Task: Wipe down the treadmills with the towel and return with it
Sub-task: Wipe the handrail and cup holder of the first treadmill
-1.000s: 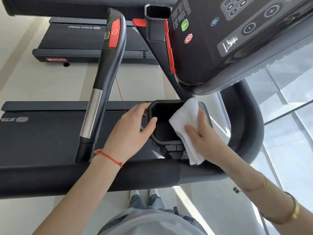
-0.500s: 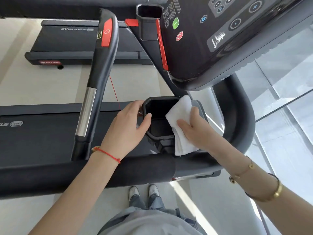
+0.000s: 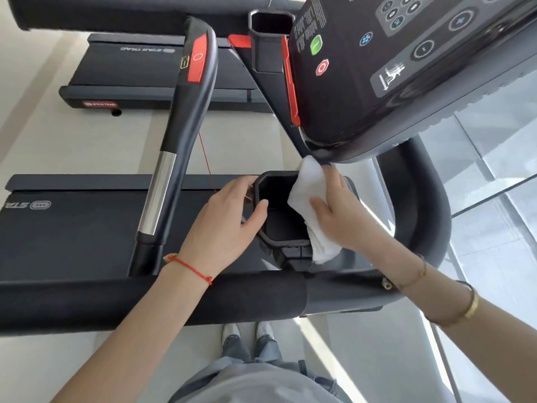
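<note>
A folded white towel [image 3: 306, 193] lies against the right rim of the treadmill's black cup holder [image 3: 276, 228], its lower end hanging below the holder. My right hand [image 3: 340, 213] grips the towel, thumb on its front and fingers behind it, and presses it to the rim. My left hand [image 3: 229, 219] holds the holder's left rim, thumb hooked over the edge into the opening. The treadmill console [image 3: 392, 68] hangs just above the towel's top corner.
A black padded front bar [image 3: 145, 301] crosses under both forearms. A handrail [image 3: 186, 126] with a red patch and a silver section rises at left. A second treadmill deck [image 3: 145, 74] lies beyond. Glass panels [image 3: 494, 184] are at right. My shoes [image 3: 247, 330] stand on the pale floor.
My right hand has slid the towel up along the cup holder's right rim toward the console's lower edge. My left hand keeps its hold on the left rim.
</note>
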Motion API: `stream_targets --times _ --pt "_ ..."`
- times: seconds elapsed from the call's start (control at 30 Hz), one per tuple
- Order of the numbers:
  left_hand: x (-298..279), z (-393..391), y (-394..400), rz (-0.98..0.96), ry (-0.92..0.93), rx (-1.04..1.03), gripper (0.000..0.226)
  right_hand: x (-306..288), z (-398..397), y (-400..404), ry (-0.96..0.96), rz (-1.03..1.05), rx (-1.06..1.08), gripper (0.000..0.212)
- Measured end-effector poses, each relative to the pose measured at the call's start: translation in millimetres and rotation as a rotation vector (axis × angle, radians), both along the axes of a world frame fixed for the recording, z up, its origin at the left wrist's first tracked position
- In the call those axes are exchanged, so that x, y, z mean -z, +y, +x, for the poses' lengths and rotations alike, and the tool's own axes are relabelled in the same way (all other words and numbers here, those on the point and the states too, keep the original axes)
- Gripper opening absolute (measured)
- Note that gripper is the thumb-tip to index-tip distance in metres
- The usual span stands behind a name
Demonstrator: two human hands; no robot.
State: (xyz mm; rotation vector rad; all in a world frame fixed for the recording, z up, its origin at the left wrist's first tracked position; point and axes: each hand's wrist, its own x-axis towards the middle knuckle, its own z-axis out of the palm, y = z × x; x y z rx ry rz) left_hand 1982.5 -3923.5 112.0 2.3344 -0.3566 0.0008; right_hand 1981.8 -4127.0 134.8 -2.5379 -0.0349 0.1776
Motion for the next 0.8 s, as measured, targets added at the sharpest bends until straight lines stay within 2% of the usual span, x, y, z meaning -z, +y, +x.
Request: stream_targets --times 0.2,0.33,0.47,0.63,0.8 --pt "-0.9 -0.1 0.5 0.001 0.020 -0.005 0.042 -4.0 30.6 0.9 -0.124 -0.350 -0.217 0.034" --pt "0.1 0.3 1.0 0.003 0.027 -0.011 0.046 -5.8 42.2 6.5 -0.219 -0.373 -0.384 0.033" --pt "1.7 0.5 0.9 -0.008 0.028 -0.016 0.049 -10.0 52.8 11.9 -0.214 -0.381 -0.536 0.035" --pt "3.0 1.8 3.7 -0.026 0.027 -0.008 0.048 -8.0 46.1 4.4 -0.187 -0.311 -0.456 0.043" --pt "-0.4 1.9 4.2 -0.013 0.035 0.022 0.046 -1.1 22.7 -4.7 -0.081 -0.174 -0.212 0.065"
